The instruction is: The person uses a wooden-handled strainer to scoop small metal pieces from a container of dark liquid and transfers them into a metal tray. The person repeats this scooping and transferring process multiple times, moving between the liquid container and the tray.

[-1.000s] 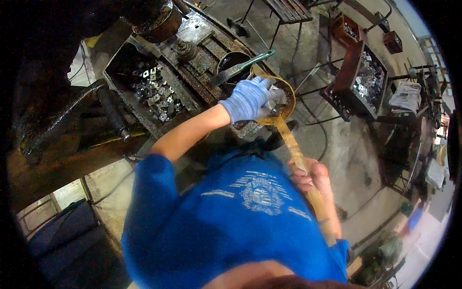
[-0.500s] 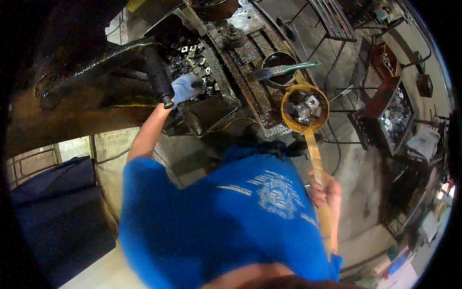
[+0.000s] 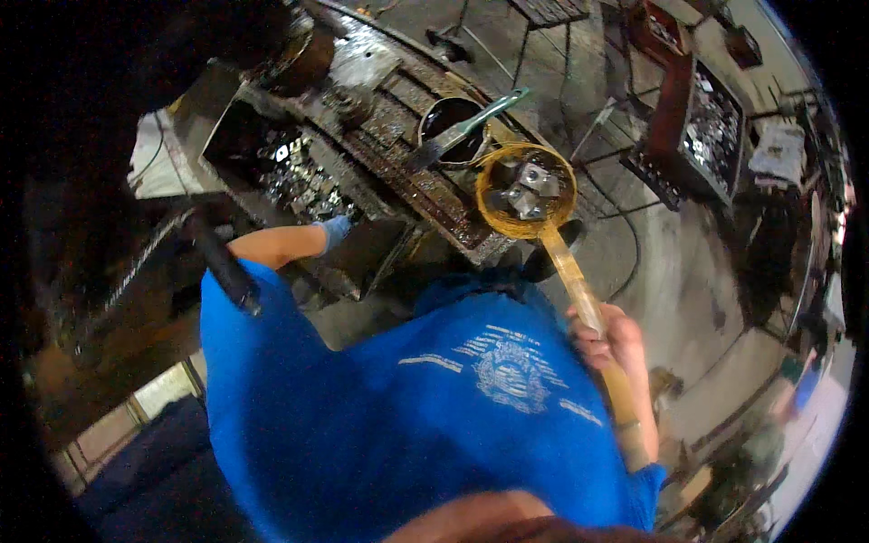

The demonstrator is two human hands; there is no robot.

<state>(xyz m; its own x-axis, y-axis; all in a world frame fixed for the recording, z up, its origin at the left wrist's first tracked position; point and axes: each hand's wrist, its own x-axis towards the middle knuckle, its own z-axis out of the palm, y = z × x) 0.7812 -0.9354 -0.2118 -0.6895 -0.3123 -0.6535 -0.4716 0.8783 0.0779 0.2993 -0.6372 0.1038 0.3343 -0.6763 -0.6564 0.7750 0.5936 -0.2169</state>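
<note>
Scoop (image 3: 549,239) of metal pieces (image 3: 534,181) in the right hand (image 3: 615,335), left hand (image 3: 336,233) at the bin (image 3: 367,255).

The right hand's bare fingers close around the scoop's handle; the gloved left hand is well left of the scoop, its fingers hidden, so I cannot tell whether they are open or hold anything. The step in hand looks like a reach at the bin; the next move calls for a level scoop, as its pieces lie loose. The scoop has a round, yellow, wire-like rim and a long, flat, tan handle; its pieces are blocky, shiny and grey. Left of the scoop, the dark, grimy bin bears smaller metal bits (image 3: 308,176); nearer, a green-handled brush (image 3: 484,112) lies across a round pot (image 3: 423,124) on the ribbed desk (image 3: 442,210).
</note>
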